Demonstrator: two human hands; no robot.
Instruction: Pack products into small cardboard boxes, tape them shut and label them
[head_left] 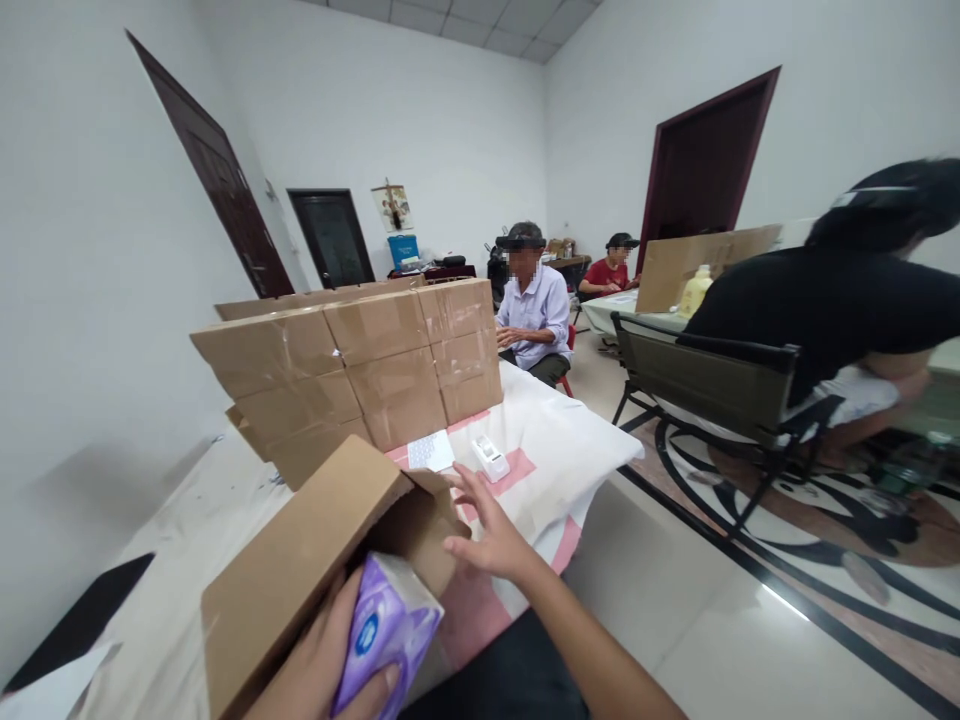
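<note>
My left hand grips a purple tissue pack at the mouth of an open cardboard box that lies tilted on the table in front of me. My right hand is open with fingers spread, touching the box's inner flap. Just beyond it lie a small white device and a white sheet on the cloth-covered table.
Sealed cardboard boxes are stacked across the table's far side. A seated person works behind them, another farther back. At right a person sits in a folding chair. Tiled floor lies right of the table.
</note>
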